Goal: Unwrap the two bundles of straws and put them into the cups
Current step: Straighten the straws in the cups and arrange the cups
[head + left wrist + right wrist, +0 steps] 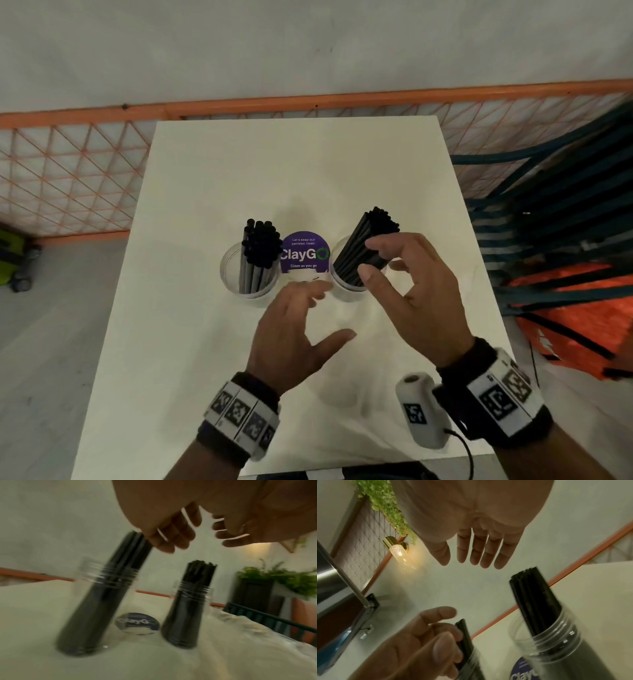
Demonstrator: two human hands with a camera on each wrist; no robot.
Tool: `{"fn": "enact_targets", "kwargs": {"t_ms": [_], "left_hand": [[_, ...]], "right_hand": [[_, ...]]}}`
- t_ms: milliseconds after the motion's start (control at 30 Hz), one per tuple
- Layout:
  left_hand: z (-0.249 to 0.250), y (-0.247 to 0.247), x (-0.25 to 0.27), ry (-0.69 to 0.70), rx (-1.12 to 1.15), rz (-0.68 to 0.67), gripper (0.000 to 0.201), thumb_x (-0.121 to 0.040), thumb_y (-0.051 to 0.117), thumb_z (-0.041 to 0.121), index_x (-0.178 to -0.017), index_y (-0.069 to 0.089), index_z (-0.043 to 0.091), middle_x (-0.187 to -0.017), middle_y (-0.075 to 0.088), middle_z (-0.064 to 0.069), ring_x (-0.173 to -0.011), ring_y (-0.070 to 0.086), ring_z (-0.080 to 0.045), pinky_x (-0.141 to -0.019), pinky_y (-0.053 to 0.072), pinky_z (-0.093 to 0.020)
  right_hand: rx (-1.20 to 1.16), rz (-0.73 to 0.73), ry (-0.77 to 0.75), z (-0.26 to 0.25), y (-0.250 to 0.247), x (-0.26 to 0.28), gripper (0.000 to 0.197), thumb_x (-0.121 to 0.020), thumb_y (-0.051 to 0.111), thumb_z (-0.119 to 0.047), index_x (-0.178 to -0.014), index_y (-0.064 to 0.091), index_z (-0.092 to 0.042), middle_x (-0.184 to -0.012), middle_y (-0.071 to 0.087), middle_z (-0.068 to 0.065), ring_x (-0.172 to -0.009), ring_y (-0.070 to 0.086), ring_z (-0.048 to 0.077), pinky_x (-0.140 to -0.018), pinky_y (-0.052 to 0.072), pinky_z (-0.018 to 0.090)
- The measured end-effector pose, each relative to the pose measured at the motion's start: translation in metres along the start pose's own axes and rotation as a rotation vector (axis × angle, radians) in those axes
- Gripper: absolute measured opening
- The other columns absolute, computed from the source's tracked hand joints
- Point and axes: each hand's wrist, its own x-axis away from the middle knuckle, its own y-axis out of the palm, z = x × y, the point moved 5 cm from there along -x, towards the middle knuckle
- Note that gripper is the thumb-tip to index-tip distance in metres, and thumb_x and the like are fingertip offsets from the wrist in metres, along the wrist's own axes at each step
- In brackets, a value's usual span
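On the white table [212,342], 2 clear plastic cups stand side by side with a round purple ClayGo sticker [305,254] lying flat between them. Inside the left cup [236,274] a set of black straws [260,246] stands nearly upright, tops well above the rim. Inside the right cup [346,284] a second set of black straws [370,240] leans away toward the right, its lower ends inside the cup. Over that cup the right hand [414,291] is held with fingers spread and lightly bent, thumb [371,277] at the near side of the straws and forefinger [383,245] across their upper part; whether the fingertips press on the straws or sit just off them is hard to tell, as both wrist views are blurred. From the right wrist view the fingers look straight and apart, curled round nothing. Nearer the table's front, the left hand [294,329] hovers low between the 2 cups, palm down, fingers loose and extended toward the sticker, thumb out to the right, holding nothing. Both wrists wear black bands carrying square black-and-white markers. Behind the table runs an orange lattice fence [68,171] against a pale wall, and to the right lies a heap of orange fabric with dark straps [565,291].
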Motion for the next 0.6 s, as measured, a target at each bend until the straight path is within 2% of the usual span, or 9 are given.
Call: {"fn": "enact_targets", "kwargs": {"t_ms": [67,133,200,267,300,367,433,467,600], "left_hand": [[0.002,0.029,-0.017,-0.096,0.074,-0.109,0.091,-0.069,0.077,0.063,-0.142,0.039,0.025,-0.134,0.053,0.009,-0.118,0.054,-0.011,-0.099,0.049,-0.033],[-0.002,0.05,-0.041,-0.172,0.076,-0.131,0.113,-0.063,0.079,0.066,-0.152,0.026,0.021,-0.148,0.043,0.01,-0.136,0.043,-0.015,-0.112,0.04,-0.038],[-0.005,0.063,-0.065,-0.231,-0.009,-0.127,0.121,-0.06,0.074,0.075,-0.153,0.023,0.017,-0.153,0.042,0.0,-0.14,0.04,-0.022,-0.114,0.038,-0.047],[-0.005,0.07,-0.083,-0.233,-0.119,-0.108,0.123,-0.059,0.057,0.087,-0.152,0.026,0.014,-0.151,0.044,-0.006,-0.14,0.04,-0.027,-0.114,0.035,-0.052],[-0.004,0.073,-0.091,-0.241,-0.138,-0.119,0.121,-0.058,0.055,0.085,-0.152,0.026,0.014,-0.151,0.045,-0.006,-0.142,0.038,-0.029,-0.115,0.032,-0.053],[-0.004,0.079,-0.102,-0.276,-0.134,-0.17,0.109,-0.062,0.064,0.068,-0.152,0.027,0.018,-0.151,0.044,-0.003,-0.146,0.029,-0.029,-0.118,0.024,-0.054],[-0.002,0.085,-0.107,-0.254,-0.151,-0.193,0.091,-0.069,0.073,0.05,-0.147,0.036,0.023,-0.147,0.05,0.003,-0.148,0.025,-0.029,-0.12,0.019,-0.056],[-0.002,0.087,-0.108,-0.228,-0.171,-0.201,0.083,-0.07,0.073,0.046,-0.143,0.041,0.024,-0.143,0.054,0.004,-0.149,0.024,-0.029,-0.12,0.017,-0.057],[-0.004,0.097,-0.106,-0.192,-0.248,-0.243,0.074,-0.072,0.068,0.053,-0.136,0.048,0.024,-0.138,0.058,0.007,-0.15,0.023,-0.026,-0.121,0.012,-0.059]], "right_hand": [[0.078,-0.004,0.032,0.017,-0.007,-0.007,0.03,-0.088,0.064,-0.035,-0.115,0.06,-0.023,-0.114,0.059,-0.009,-0.103,0.058,0.007,-0.084,0.052,0.029],[0.151,-0.02,0.048,0.033,-0.011,-0.013,0.033,-0.089,0.063,-0.036,-0.119,0.058,-0.022,-0.117,0.057,-0.009,-0.106,0.056,0.008,-0.085,0.053,0.033],[0.2,-0.04,0.056,0.045,-0.014,-0.016,0.036,-0.089,0.064,-0.036,-0.122,0.056,-0.023,-0.12,0.056,-0.009,-0.108,0.054,0.009,-0.086,0.053,0.035],[0.236,-0.071,0.05,0.054,-0.014,-0.02,0.043,-0.088,0.064,-0.038,-0.128,0.052,-0.025,-0.125,0.054,-0.008,-0.112,0.052,0.011,-0.089,0.051,0.035],[0.252,-0.093,0.051,0.058,-0.014,-0.022,0.047,-0.088,0.063,-0.039,-0.131,0.05,-0.025,-0.129,0.053,-0.007,-0.115,0.051,0.012,-0.092,0.05,0.034],[0.271,-0.138,0.062,0.065,-0.013,-0.026,0.057,-0.088,0.063,-0.042,-0.139,0.042,-0.026,-0.139,0.048,-0.006,-0.124,0.047,0.013,-0.098,0.045,0.031],[0.281,-0.185,0.057,0.07,-0.009,-0.032,0.068,-0.087,0.063,-0.044,-0.145,0.034,-0.026,-0.149,0.04,-0.005,-0.134,0.04,0.015,-0.104,0.04,0.03],[0.28,-0.206,0.048,0.071,-0.007,-0.034,0.072,-0.086,0.063,-0.047,-0.148,0.031,-0.025,-0.153,0.036,-0.005,-0.138,0.036,0.015,-0.107,0.037,0.03],[0.282,-0.279,0.018,0.078,0.002,-0.044,0.085,-0.083,0.055,-0.062,-0.152,0.023,-0.024,-0.161,0.023,-0.003,-0.145,0.026,0.016,-0.113,0.034,0.036]]}}
